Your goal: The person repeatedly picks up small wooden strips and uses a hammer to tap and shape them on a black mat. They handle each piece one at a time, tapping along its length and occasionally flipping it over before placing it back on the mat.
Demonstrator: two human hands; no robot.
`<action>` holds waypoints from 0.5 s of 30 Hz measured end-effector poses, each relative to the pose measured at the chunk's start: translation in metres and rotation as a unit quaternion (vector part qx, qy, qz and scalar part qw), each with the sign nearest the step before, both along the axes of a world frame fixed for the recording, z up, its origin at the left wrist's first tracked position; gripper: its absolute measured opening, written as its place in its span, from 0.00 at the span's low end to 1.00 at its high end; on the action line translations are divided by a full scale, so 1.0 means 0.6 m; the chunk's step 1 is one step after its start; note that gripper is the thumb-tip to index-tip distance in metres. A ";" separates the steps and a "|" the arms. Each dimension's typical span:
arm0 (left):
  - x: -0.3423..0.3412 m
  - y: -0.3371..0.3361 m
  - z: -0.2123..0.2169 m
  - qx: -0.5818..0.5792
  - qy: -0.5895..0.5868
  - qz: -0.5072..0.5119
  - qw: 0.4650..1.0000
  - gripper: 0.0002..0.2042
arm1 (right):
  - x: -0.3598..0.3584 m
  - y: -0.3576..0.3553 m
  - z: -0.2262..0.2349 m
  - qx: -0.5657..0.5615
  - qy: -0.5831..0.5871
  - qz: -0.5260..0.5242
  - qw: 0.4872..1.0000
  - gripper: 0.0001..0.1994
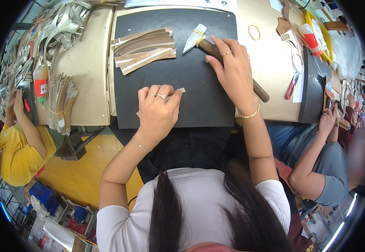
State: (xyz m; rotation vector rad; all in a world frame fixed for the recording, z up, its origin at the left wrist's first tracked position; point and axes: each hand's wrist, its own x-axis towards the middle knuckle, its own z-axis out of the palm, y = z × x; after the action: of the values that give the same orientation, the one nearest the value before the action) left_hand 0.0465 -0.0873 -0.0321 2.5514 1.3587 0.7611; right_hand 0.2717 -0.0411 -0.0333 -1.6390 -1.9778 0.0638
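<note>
Over a black mat (205,98), the left hand (159,107) pinches a small pale strip (183,90) between bent fingers, one end poking out; the right hand (234,69), fingers loosely spread, hovers or rests over a hammer (210,48) toward 1 o'clock, contact unclear. The step appears to be readying the strip for hammering; the next move would call for a firm grip on the handle, the strip laid flat and the left fingertips clear. Near 12 o'clock, a stack of strips (144,48) crowds the hammer's head. Farther out on the surface (83,54), a tied bundle (60,101) and a bottle (40,84) stand around 9 o'clock, a red tool (292,86) toward 3, all off the mat.
</note>
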 end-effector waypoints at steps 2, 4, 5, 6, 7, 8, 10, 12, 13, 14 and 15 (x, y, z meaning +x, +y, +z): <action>0.001 0.000 0.001 0.009 0.010 -0.006 1.000 0.06 | -0.004 0.016 -0.012 -0.011 -0.011 -0.001 1.000 0.21; 0.000 0.000 0.001 0.014 0.018 -0.011 1.000 0.06 | -0.009 0.026 -0.019 -0.037 -0.047 0.000 0.998 0.20; 0.000 0.001 0.001 0.016 0.020 -0.013 1.000 0.06 | -0.010 0.025 -0.017 -0.020 -0.050 0.005 0.999 0.20; 0.000 0.001 0.001 0.018 0.022 -0.015 0.999 0.06 | -0.012 0.023 -0.013 -0.014 -0.052 0.008 0.999 0.20; -0.001 0.001 0.001 0.017 0.026 -0.018 0.999 0.06 | -0.013 0.020 -0.005 -0.020 -0.055 0.004 0.998 0.19; -0.002 0.001 0.001 0.017 0.030 -0.020 0.999 0.06 | -0.015 0.012 0.005 -0.028 -0.020 0.020 0.999 0.19; -0.003 0.000 0.001 0.016 0.035 -0.022 0.999 0.06 | -0.017 -0.021 0.034 -0.069 0.051 0.041 0.995 0.20; -0.003 0.000 0.001 0.016 0.035 -0.023 0.999 0.07 | -0.016 -0.052 0.061 -0.083 0.046 0.082 0.992 0.21; -0.003 0.000 0.001 0.015 0.037 -0.023 0.999 0.07 | -0.016 -0.068 0.072 -0.092 0.044 0.103 0.989 0.22; -0.003 0.000 0.001 0.015 0.038 -0.023 0.999 0.07 | -0.016 -0.079 0.079 -0.110 0.038 0.118 0.986 0.23; -0.003 0.000 0.002 0.015 0.039 -0.022 0.999 0.07 | -0.017 -0.089 0.083 -0.126 0.028 0.124 0.984 0.22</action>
State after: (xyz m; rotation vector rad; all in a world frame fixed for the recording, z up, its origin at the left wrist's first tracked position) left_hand 0.0449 -0.0872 -0.0312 2.6506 1.3184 0.6851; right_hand 0.2618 -0.0942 0.0165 -1.5105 -2.1905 0.4655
